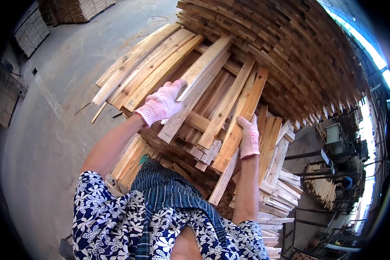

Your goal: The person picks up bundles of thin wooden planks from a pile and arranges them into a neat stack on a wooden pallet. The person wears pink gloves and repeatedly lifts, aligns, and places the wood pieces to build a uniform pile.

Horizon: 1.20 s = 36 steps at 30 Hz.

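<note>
I wear pink-and-white knitted gloves on both hands. My left hand [164,102] is closed on the near end of a pale wooden plank [209,58], which slants away toward the tall stack. The fingers lie over its edge, and the thumb side is partly hidden. My right hand [249,138] grips the right edge of an orange-brown plank [242,123], thumb on top and the other fingers out of sight below. Between the two hands lie more loose planks, among them a knotty one [227,104]. They rest on a lower layer of boards with gaps between.
A high stack of lumber [286,47] rises beyond the planks. Several boards [154,65] lie to the left, with concrete floor [52,130] past them. More wood piles [32,32] stand at the far left. Metal racks [310,175] and pale timber [320,186] are on the right.
</note>
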Available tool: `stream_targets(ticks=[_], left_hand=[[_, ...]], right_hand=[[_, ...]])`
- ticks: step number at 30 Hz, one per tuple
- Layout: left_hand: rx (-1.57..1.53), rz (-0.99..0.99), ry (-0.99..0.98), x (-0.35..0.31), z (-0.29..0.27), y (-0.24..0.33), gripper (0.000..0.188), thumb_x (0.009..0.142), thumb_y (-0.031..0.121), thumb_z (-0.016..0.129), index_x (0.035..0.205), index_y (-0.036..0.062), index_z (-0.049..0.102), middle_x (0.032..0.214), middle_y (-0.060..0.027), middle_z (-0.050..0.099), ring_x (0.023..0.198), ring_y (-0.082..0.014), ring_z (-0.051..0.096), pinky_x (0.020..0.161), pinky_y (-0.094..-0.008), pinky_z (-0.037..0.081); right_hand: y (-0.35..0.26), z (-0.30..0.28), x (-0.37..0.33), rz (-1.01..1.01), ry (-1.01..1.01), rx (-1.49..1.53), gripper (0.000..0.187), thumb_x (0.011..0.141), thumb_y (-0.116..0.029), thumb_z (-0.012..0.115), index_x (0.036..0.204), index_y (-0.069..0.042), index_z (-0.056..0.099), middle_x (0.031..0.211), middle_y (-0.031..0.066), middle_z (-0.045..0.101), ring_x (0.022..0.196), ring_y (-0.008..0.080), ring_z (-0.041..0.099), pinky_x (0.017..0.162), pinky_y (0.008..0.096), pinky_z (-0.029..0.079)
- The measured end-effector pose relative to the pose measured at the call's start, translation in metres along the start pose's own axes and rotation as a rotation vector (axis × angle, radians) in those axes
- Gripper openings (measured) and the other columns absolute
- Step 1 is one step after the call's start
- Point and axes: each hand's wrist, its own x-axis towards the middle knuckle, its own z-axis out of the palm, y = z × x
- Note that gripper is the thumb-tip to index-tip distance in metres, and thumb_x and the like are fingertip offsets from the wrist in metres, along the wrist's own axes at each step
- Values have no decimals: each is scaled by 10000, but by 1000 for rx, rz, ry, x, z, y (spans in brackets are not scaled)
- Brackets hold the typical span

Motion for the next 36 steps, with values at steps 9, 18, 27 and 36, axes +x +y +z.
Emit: stream_targets(ticks=[9,18,27,36], left_hand=[[406,-13,-17,16,1,-17,576,920,234,642,1449,120,446,1333,-252,517,1254,-419,545,1008,-497,505],[419,-172,415,87,-113,-103,518,1017,404,536,1450,121,514,1271,-217,610,1006,-277,641,830,-399,558],[32,-182,60,141,-129,-242,768,1013,632,390,1594,134,314,1601,-154,402,1481,-341,371,1217,-397,292],[-48,60,75,167,-102,-286,763,1024,589,352,1596,87,301,1623,-215,331,1501,-330,337,1228,-361,281]], right_hand=[[-9,11,-7,66,46,74,534,908,-66,669,1408,-46,481,1173,98,645,986,200,647,876,327,551],[15,22,50,170,64,-264,743,835,-261,768,1443,-31,407,1210,170,594,1094,323,625,986,443,513],[26,94,60,-13,172,-154,835,859,-248,817,1523,-86,338,1317,131,571,1141,269,600,954,416,539],[54,182,76,-184,221,-643,891,809,-302,812,1466,52,327,1287,205,603,1107,281,637,947,362,543]])
